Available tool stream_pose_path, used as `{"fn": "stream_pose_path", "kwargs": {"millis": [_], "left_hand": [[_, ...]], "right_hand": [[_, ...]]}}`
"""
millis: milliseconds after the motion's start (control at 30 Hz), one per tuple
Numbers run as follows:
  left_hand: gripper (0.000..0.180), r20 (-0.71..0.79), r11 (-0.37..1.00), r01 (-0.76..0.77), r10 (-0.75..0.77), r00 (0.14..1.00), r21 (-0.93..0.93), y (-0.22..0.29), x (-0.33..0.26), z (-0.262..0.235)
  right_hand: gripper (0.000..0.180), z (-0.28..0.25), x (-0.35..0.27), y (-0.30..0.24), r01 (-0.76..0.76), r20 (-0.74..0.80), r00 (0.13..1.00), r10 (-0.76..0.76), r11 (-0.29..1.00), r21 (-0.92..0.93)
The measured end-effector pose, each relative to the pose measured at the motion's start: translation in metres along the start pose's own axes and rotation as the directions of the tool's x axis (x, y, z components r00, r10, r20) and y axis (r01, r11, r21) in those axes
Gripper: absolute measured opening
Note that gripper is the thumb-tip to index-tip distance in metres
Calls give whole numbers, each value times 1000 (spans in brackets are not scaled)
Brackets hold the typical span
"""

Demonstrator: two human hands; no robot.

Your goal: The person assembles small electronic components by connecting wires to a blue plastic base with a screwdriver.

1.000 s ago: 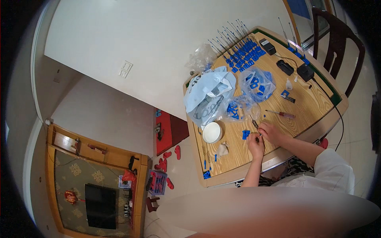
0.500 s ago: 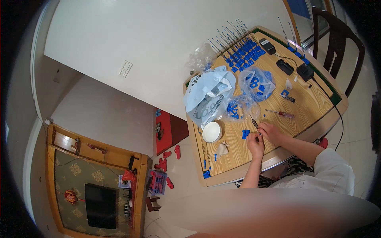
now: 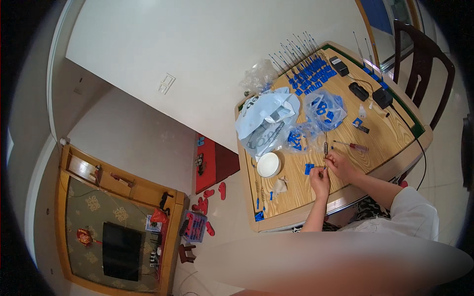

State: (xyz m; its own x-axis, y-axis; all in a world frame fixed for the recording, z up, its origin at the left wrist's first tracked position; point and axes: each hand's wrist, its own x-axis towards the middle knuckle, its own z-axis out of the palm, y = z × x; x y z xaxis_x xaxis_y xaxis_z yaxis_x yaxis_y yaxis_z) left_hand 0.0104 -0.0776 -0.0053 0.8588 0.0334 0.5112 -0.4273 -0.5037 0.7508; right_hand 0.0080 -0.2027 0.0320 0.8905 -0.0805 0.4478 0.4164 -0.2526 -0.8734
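Observation:
A thin rod with a dark coil spring [image 3: 326, 147] stands up from the fingers of my right hand [image 3: 340, 166], which pinch it near the table's front edge. Close against it, the fingertips of my left hand [image 3: 321, 183] are closed at the rod's lower end, where a small bluish bit shows. My fingers hide most of that end. Just left of the hands lies a blue plastic piece [image 3: 309, 169]. A screwdriver [image 3: 356, 147] with a reddish handle rests to the right.
Clear bags of blue parts [image 3: 326, 116], a pale blue plastic bag [image 3: 264, 121] and a white bowl [image 3: 269, 165] occupy the left and middle. Rows of blue pieces with spring rods [image 3: 311, 74] stand at the back. Black chargers [image 3: 382, 98] with a cord sit at the right.
The rod with the spring now stands more upright, where it was tilted to the left. Both hands remain together in nearly the same place. The whole view has shifted slightly.

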Motion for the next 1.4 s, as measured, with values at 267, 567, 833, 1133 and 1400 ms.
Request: {"fn": "stream_pose_path", "kwargs": {"millis": [267, 567, 833, 1133, 1400], "left_hand": [[13, -17, 1000, 20, -20, 1000, 11, 0, 0, -2], [17, -62, 999, 38, -40, 997, -25, 2, 0, 0], [15, -69, 996, 74, -77, 995, -46, -3, -1, 1], [10, -193, 952, 60, -122, 974, -300, 24, 3, -30], [10, -356, 962, -79, -20, 934, -260, 73, 24, -91]], "right_hand": [[14, 3, 3, -11, -8, 1, 1000, 8, 1000, 10], [12, 1, 7, -16, 58, 40, 998, -57, 998, -31], [15, -1, 10, -15, -76, 45, 996, 73, 996, 45], [14, -10, 18, -89, 88, 184, 977, -105, 991, 100], [9, -1, 37, -145, 273, 193, 931, -311, 941, 201]]}}
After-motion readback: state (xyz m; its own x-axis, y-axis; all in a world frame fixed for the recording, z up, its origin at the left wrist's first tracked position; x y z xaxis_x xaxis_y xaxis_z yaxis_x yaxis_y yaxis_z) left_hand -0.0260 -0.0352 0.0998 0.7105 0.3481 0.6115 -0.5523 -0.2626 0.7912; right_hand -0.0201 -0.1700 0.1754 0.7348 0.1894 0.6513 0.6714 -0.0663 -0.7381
